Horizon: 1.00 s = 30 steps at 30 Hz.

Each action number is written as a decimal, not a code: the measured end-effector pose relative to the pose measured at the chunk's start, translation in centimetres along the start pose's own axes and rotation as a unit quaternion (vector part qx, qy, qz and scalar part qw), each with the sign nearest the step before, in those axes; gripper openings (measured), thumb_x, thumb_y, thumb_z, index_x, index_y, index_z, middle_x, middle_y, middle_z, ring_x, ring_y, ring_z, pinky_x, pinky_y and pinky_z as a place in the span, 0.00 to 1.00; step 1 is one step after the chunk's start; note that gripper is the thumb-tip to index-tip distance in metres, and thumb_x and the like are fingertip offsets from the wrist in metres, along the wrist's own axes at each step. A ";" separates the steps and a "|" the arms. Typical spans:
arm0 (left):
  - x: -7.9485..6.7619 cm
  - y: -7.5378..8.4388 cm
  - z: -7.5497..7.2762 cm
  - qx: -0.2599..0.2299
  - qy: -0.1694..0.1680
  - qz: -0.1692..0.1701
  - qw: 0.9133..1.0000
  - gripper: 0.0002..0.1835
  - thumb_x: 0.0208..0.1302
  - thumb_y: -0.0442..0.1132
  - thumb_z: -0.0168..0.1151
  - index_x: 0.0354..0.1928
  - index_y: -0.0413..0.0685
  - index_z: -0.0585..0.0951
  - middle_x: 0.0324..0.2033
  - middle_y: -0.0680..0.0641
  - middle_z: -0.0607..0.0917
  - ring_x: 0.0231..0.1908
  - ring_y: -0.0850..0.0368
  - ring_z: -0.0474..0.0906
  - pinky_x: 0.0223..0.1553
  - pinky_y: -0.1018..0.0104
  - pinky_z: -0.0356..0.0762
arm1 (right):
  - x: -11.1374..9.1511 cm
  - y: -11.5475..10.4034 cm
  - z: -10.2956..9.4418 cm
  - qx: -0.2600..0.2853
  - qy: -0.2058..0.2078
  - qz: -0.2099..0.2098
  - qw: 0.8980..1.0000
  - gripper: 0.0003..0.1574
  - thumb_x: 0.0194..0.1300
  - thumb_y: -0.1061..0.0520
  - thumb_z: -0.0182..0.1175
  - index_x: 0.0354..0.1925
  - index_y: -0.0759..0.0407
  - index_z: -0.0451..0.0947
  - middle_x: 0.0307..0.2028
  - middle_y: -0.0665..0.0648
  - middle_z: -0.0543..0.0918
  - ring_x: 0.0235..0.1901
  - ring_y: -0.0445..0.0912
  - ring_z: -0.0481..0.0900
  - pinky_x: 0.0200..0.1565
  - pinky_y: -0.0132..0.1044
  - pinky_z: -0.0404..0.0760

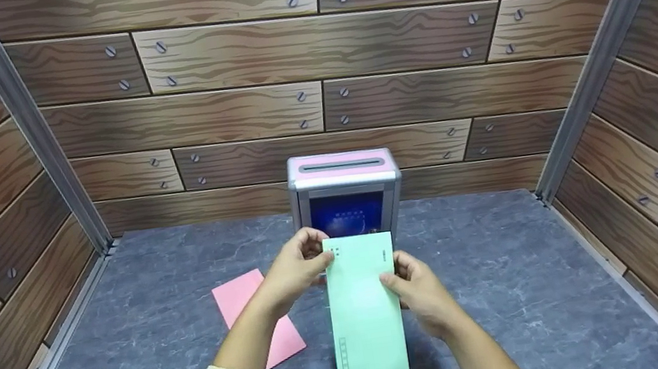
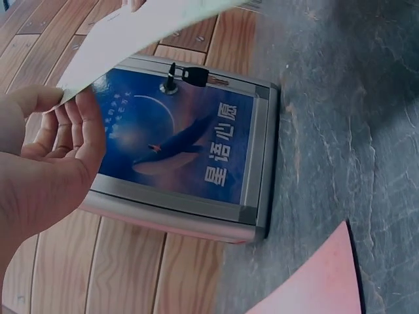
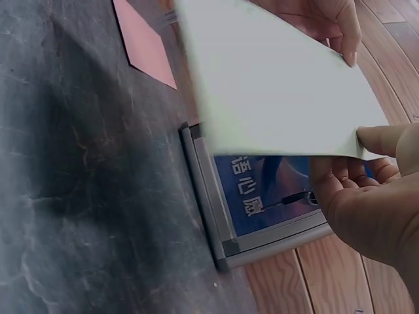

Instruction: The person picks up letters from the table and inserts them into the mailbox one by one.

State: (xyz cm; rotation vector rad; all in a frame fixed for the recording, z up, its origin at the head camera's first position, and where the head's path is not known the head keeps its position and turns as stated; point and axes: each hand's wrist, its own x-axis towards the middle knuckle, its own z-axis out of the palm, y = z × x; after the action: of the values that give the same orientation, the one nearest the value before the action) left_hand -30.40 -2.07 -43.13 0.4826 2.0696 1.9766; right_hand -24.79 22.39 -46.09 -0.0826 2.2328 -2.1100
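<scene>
A pale green envelope [image 1: 365,314] is held up in front of a metal-framed box by both hands. My left hand [image 1: 296,269] pinches its upper left edge between thumb and fingers. On the opposite edge, a little lower, my right hand [image 1: 418,291] pinches it the same way. The box [image 2: 177,131] has a pink top with a narrow slot [image 1: 342,164] and a blue front panel showing a whale. Keys [image 2: 196,77] hang from the lock on that front. In the head view the envelope hides the box's lower part.
A pink envelope [image 1: 286,338] lies flat on the grey marbled table [image 1: 149,325], partly under my left forearm. Wood-patterned walls [image 1: 242,113] with metal corner posts [image 1: 599,43] enclose the table at the back and both sides.
</scene>
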 end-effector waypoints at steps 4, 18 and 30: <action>0.1 0.6 0.0 0.002 -0.002 0.007 1.000 0.11 0.79 0.33 0.62 0.57 0.45 0.74 0.47 0.48 0.80 0.44 0.55 0.80 0.43 0.61 0.89 | 0.1 -1.0 -0.2 -0.003 0.005 -0.015 1.000 0.15 0.80 0.63 0.59 0.61 0.66 0.73 0.46 0.59 0.81 0.45 0.49 0.83 0.46 0.43 0.88; 0.0 2.3 0.0 0.024 -0.008 0.055 0.998 0.14 0.78 0.31 0.60 0.60 0.47 0.75 0.51 0.46 0.82 0.46 0.55 0.79 0.45 0.63 0.84 | 1.4 -5.0 -1.2 -0.014 0.030 -0.095 0.995 0.21 0.75 0.73 0.56 0.63 0.65 0.71 0.46 0.59 0.81 0.40 0.47 0.81 0.33 0.37 0.86; 0.1 3.2 -0.2 0.046 -0.024 0.063 0.997 0.16 0.79 0.27 0.56 0.62 0.49 0.71 0.62 0.40 0.81 0.50 0.52 0.84 0.50 0.56 0.89 | 2.0 -6.0 -1.3 -0.037 0.045 -0.117 0.991 0.20 0.75 0.74 0.56 0.61 0.64 0.72 0.49 0.60 0.80 0.43 0.48 0.81 0.38 0.36 0.87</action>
State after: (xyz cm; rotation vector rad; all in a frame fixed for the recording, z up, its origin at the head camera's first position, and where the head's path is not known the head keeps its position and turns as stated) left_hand -30.37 -2.05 -39.91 0.6890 2.1563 1.9235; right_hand -26.93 23.19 -40.10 -0.2700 2.4628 -2.1826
